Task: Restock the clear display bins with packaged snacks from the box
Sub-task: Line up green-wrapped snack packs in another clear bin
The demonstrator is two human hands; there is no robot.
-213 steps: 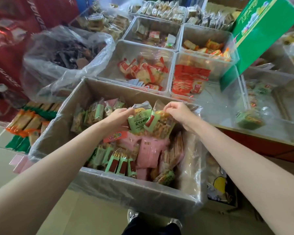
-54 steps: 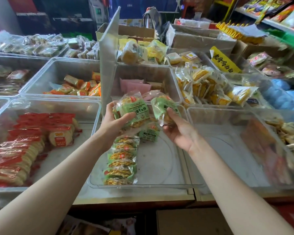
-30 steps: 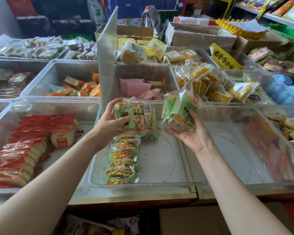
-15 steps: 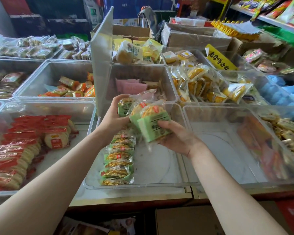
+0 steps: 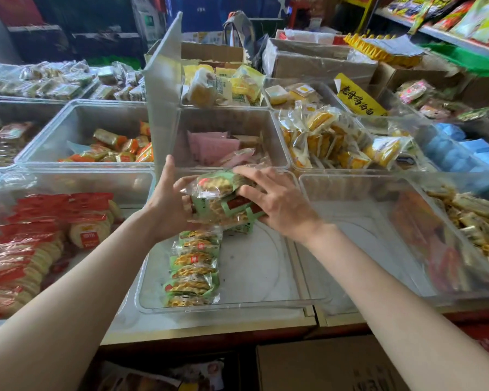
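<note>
Between my two hands sits a small stack of green-wrapped snack packs (image 5: 223,198), held over the far end of a clear display bin (image 5: 266,301). My left hand (image 5: 167,204) grips the stack from the left side, thumb raised. From the right and top, my right hand (image 5: 274,204) clasps the same stack with its fingers curled over it. A neat row of the same green packs (image 5: 194,266) lies along the bin's left side, running towards me. The cardboard box (image 5: 322,365) shows only as a corner below the counter edge.
A bin of red-wrapped round crackers (image 5: 34,244) stands to the left. Right of my bin is a clear bin (image 5: 378,221) holding a few orange packs at its far side. Behind are bins of pink packs (image 5: 218,142), yellow cakes (image 5: 328,139) and orange sweets (image 5: 116,148). A tall clear divider (image 5: 164,88) rises behind.
My hands have brought their two separate bunches of green packs together into one stack and lowered it towards the far end of the row in the bin.
</note>
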